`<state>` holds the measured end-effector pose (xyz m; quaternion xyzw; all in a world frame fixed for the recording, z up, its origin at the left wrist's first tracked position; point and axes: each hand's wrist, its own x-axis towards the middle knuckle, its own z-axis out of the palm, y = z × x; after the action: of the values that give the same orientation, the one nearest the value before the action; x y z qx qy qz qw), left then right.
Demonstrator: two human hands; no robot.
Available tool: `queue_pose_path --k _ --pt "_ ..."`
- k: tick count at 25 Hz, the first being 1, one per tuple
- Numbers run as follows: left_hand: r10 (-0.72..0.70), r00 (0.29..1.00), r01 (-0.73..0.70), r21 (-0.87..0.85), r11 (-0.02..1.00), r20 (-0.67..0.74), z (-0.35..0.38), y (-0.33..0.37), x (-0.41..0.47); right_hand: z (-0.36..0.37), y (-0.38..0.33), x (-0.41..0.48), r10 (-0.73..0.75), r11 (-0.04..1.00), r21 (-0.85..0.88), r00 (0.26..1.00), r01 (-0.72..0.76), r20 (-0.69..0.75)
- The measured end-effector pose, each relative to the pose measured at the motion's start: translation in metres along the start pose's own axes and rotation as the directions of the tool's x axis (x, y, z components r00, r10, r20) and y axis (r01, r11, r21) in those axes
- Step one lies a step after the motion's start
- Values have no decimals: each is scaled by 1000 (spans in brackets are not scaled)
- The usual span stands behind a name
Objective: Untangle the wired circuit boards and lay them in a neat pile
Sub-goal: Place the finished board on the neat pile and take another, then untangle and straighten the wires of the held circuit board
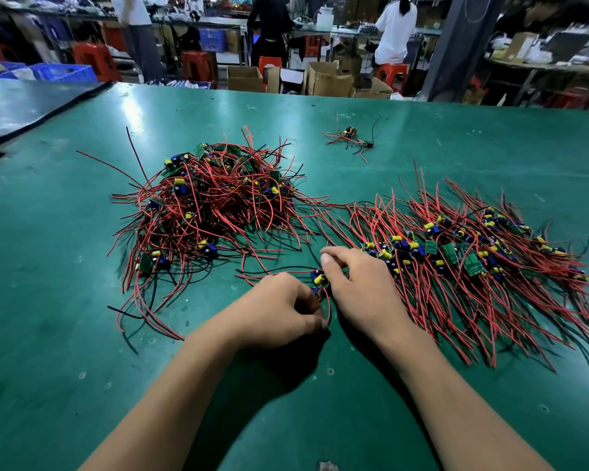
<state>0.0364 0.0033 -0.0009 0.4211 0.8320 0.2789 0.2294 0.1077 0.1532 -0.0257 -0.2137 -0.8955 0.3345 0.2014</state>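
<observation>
Toward the near edge of the green table [65, 385], about midway along it, the two hands met over one wired circuit board [319, 279]. The left hand [279, 311] was curled, its thumb and fingers pinching the board's red leads [327, 305]. The right hand [357, 287] had its fingertips bent down, gripping the board's body by the yellow capacitor. A second board may have been caught underneath, but the fingers hid that spot. The tangled heap [211, 205] lay toward the left and far side of the table, its wires looping every way. The sorted pile [473, 260] spread toward the right edge, its boards in a band and its leads combed toward the near edge. A few strays [351, 137] lay well apart near the far edge. The step in hand looked like freeing this one board's leads, with much of the heap not yet done. The next move would call for drawing the leads straight. The board would then go beside the pile's left end, with its wires running the same way.
</observation>
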Motion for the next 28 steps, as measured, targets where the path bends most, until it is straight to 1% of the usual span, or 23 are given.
queue_pose_path --k 2,4,5,8,10,12,13,14,15,16,17,18,20,22,23,24,26,28 --pt "-41 999 42 -119 992 13 -2 0 -2 0 -2 -1 13 997 -73 997 -8 75" --pt "-74 997 66 -217 974 -26 -3 -2 -2 0 -4 -2 13 989 -146 991 7 133" --pt "-84 993 65 -217 974 -82 -4 -3 -1 0 -4 -2 19 990 -139 991 0 135" --pt "-96 955 58 -141 988 -281 -5 -8 2 -2 -4 -1 49 998 -30 995 -46 88" --pt "-98 921 55 -122 991 -376 -4 -9 3 -2 -5 -2 48 996 74 998 -51 39" --pt "-112 885 52 -143 988 -451 -1 -10 3 -2 -8 -2 54 969 245 997 -41 -46" --pt "-116 859 40 -162 986 -498 0 -9 4 -3 -10 -2 75 939 341 994 -43 -82" --pt "-117 830 21 -180 983 -545 0 -8 4 -5 -12 0 105 895 444 990 -50 -99" --pt "-121 807 2 -202 979 -578 -1 -7 4 -7 -14 2 139 830 554 986 -66 -92" --pt "-136 798 -9 -237 972 -587 -2 -7 4 -10 -15 4 175 746 660 982 -89 -65" --pt "-164 810 -7 -288 958 -563 -3 -6 4 -13 -17 6 212 651 750 977 -121 -26" --pt "-202 842 9 -362 932 -501 -5 -6 4 -15 -17 7 239 555 818 971 -151 17" --pt "-252 926 56 -559 828 -281 -8 -4 2 -19 -17 8 267 389 901 959 -194 91" --pt "-193 981 114 -695 710 -36 -10 -3 -1 -22 -18 9 273 278 930 948 -239 162" --pt "-141 989 127 -722 680 41 -10 -2 -2 -22 -18 9 275 245 931 941 -269 199" --pt "-100 992 122 -741 661 75 -10 -2 -3 -23 -18 9 274 225 926 932 -302 237" --pt "-85 995 98 -789 607 58 -9 -2 -2 -25 -17 8 247 223 904 918 -365 310" --pt "-136 990 87 -864 496 22 -6 -1 2 -25 -18 6 188 248 883 914 -399 361"
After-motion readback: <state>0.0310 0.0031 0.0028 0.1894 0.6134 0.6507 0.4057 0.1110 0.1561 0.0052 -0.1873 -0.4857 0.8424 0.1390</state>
